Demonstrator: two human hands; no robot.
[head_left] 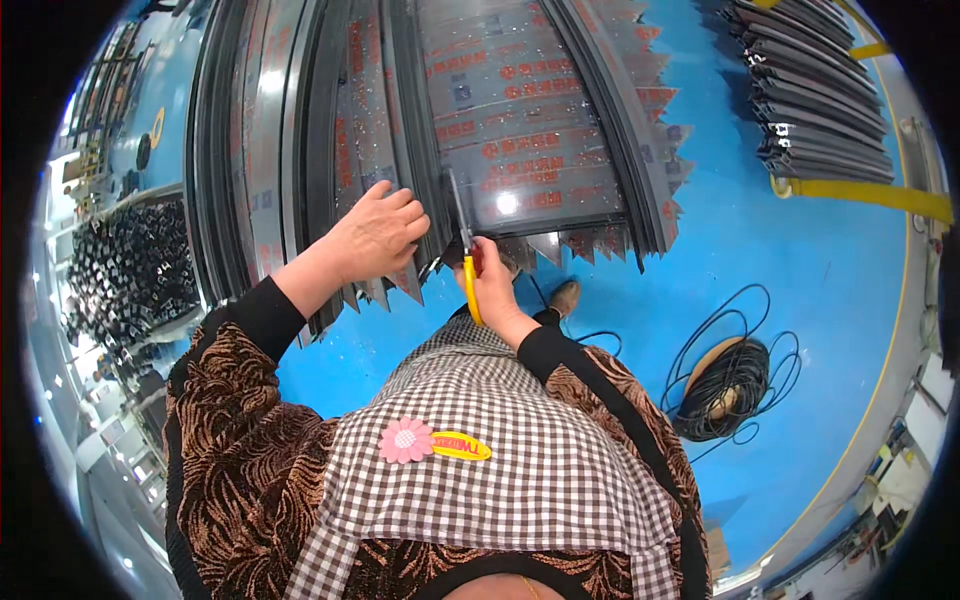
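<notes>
Yellow-handled scissors (471, 275) are in my right hand (493, 289), fingers wrapped round the handles. Their dark blades point away from me, beside the near end of a dark profile strip (415, 120). My left hand (380, 236) is left of the blades, its fingers curled and closed over the strip ends. Whatever its fingertips may pinch is hidden. Under and beyond both hands lies a stack of long dark profiles (330, 110), partly covered in clear film with red print. Their near ends are cut to jagged points.
On the blue floor (810, 270) at right lies a coil of black cord (725, 390) with loose loops. Another profile bundle (820, 90) sits far right, near yellow bars (870, 198). Many stacked profile ends (135, 265) show at left. My shoe (566, 297) is below the stack.
</notes>
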